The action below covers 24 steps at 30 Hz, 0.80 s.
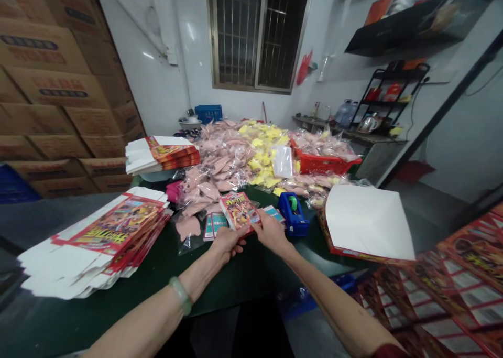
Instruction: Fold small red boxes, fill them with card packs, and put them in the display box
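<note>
A small red printed box [239, 210] lies between my two hands over the green table. My left hand [228, 241] grips its near left edge, with a green bangle on that wrist. At its near right corner, my right hand [271, 232] closes its fingers on the same box. Teal printed cards [214, 224] lie just left of the box, and more teal cards [275, 214] show past my right hand. A blue tape dispenser [294, 215] with green tape stands to the right. Left of the cards is a pink piece in a clear bag [188, 229].
Stacked flat red-and-white cartons [118, 232] lie left, with another stack [165, 153] behind. Bagged pink pieces [212, 159] and yellow pieces [267, 159] are heaped at the back, beside a red basket [326, 164]. An open carton [367, 221] sits right; finished-looking red boxes [444, 295] stand below it.
</note>
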Motion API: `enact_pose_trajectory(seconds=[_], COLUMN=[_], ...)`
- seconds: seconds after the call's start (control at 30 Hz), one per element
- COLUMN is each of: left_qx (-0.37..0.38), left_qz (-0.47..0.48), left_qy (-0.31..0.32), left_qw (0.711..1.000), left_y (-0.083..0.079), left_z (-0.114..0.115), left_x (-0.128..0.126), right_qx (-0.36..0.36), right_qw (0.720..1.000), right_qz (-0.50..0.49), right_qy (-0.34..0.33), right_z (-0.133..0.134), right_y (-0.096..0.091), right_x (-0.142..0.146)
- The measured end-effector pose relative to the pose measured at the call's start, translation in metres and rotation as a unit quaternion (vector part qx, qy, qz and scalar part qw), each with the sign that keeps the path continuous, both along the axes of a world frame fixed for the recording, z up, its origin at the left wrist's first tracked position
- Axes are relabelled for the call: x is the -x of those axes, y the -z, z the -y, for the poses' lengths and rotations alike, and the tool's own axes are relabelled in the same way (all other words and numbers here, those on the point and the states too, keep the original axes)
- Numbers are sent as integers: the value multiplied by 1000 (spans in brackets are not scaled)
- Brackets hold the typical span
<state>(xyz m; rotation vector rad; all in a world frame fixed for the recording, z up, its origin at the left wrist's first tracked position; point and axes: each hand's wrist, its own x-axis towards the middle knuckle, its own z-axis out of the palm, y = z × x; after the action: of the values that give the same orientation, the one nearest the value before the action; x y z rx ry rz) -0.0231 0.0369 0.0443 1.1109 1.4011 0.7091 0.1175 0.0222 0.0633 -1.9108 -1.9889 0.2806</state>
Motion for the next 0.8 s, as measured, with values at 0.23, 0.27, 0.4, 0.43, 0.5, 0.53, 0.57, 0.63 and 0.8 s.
enact_pose_trajectory(seconds=[0.23, 0.27, 0.4, 0.43, 0.5, 0.53, 0.57, 0.63, 0.8], left_qx=[-144, -173, -324, -348, -375, -385, -398, -447, -551], left_qz=[43, 41, -30, -49, -75, -84, -89, -97, -202], left_qy=[97, 141, 288, 295, 263, 240, 228, 274, 482], left_qw=[984, 974, 900, 888, 886, 887, 884, 846, 651], left_y=[-12, -18, -40, -43, -45, -45, -44, -40, -22], left_z=[37, 40, 40, 40, 44, 49, 55, 70, 91], left_x=[10, 7, -28, -42, -73, -89, -106, -137, -209], right_qx=[-135, -175, -60, -19, 6, -2, -11, -10, 67], right_qw=[989, 984, 991, 990, 989, 988, 984, 964, 916], right_qz=[-27, -15, 83, 99, 129, 150, 175, 233, 317], right_qy=[47, 38, -88, -99, -71, -30, 22, 126, 237], right_z=[47, 58, 98, 106, 119, 124, 128, 131, 105], right_y=[-46, -64, -131, -142, -156, -160, -162, -164, -159], right_x=[-55, -68, -122, -136, -168, -185, -203, -239, -302])
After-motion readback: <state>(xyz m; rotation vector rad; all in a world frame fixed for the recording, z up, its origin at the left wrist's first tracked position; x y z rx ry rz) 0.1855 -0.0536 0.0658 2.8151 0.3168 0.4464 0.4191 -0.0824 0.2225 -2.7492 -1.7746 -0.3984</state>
